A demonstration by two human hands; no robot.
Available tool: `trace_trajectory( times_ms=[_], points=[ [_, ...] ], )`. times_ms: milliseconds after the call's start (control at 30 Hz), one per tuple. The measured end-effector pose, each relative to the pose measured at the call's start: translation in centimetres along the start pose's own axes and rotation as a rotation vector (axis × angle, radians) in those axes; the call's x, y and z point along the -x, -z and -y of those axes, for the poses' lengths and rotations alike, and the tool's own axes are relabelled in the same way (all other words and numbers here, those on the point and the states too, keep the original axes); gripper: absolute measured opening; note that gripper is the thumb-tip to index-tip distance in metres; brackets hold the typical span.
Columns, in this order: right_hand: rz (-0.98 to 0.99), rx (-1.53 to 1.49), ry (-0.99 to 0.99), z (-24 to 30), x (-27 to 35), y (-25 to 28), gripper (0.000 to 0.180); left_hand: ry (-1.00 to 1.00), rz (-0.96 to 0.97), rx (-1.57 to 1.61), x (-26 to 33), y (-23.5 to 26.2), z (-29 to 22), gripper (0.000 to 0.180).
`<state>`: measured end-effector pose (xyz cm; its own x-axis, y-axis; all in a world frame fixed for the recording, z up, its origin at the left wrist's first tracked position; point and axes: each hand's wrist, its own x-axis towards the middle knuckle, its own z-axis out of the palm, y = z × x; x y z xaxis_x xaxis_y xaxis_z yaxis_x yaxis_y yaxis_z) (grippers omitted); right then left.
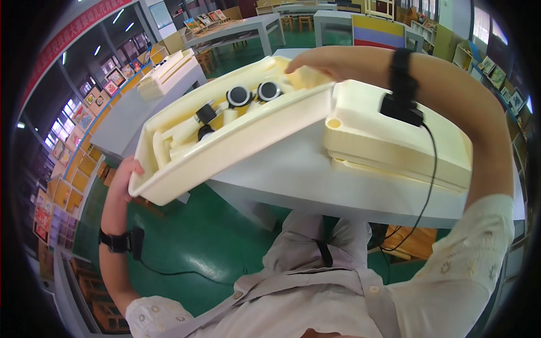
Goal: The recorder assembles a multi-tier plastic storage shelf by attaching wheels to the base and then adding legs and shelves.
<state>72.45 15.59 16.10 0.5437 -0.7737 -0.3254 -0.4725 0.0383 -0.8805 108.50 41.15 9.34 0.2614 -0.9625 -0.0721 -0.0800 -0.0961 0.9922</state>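
Note:
A long cream plastic tray (236, 132) is held up at a slant, its left end lower and nearer me. My left hand (127, 176) is closed on the rim at that end, with the thumb on top. My right hand (314, 62) reaches over the far right end, its fingers curled on the rim and partly hidden by the tray. Inside lie cream shaped pieces (181, 132), two round black-rimmed parts (239, 96) with pale edges, and a black block-like part (206, 114). Right of the tray, a cream lidded case (389, 132) lies on the grey table (293, 174).
Another cream case (167, 73) sits on a grey table at the left. Farther back stand more grey tables (236, 31) and a yellow, blue and red striped board (378, 32). Below is green floor (186, 242). Black cables (431, 180) hang from both wrist straps.

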Motion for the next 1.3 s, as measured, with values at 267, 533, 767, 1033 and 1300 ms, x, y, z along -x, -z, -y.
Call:
trace_trajectory(
  times_ms=[267, 533, 767, 1033, 1300],
  points=[
    [0.106, 0.369, -0.155, -3.1, -8.7, -6.3, 0.053, 0.197, -0.124, 0.139, 2.3, -1.1, 7.9, 0.049],
    [0.055, 0.303, 0.055, 1.6, -5.9, -3.9, 0.08, 0.35, -0.099, 0.175, -0.5, -5.4, 9.4, 0.043],
    [-0.132, 0.899, 0.787, 1.4, 11.4, 0.8, 0.059, 0.343, 0.033, 0.324, -3.0, -9.8, 9.4, 0.039],
    [-0.535, 1.491, 0.083, -16.3, 22.5, 6.1, 0.048, 0.339, 0.105, 0.449, -6.8, -14.5, 8.7, 0.038],
    [-1.082, 1.363, 0.366, -24.6, 25.4, 7.4, 0.034, 0.447, 0.367, -0.017, -8.6, -17.2, 5.0, 0.041]
  ],
)
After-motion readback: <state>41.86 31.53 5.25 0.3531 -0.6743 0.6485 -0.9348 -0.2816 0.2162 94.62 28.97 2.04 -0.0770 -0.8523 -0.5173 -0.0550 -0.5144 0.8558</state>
